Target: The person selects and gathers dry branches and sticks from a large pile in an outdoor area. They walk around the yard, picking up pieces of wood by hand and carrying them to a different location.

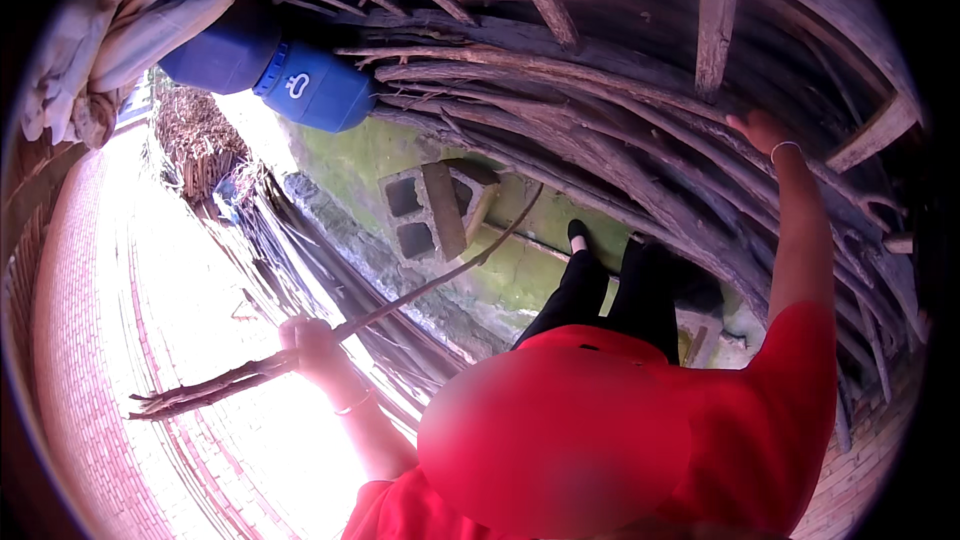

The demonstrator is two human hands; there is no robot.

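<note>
My left hand (311, 351) is closed around a long, thin wooden branch (442, 277). The branch's split, rough end sticks out to the lower left, and its thin curved end reaches up to the right beside concrete blocks. At the upper right, my right hand (763, 132) lies against a stack of long wooden poles (600, 135), near an upright wooden post (716, 30). One or two of its fingers extend to the left; the others are hard to make out, so whether it grips a pole is unclear.
Hollow concrete blocks (442, 202) stand on a mossy green ledge (517, 277) near my feet. Blue plastic barrels (319, 90) and draped cloth (165, 7) are at the upper left. A bundle of thin sticks (330, 270) lies alongside the brick paving (90, 300).
</note>
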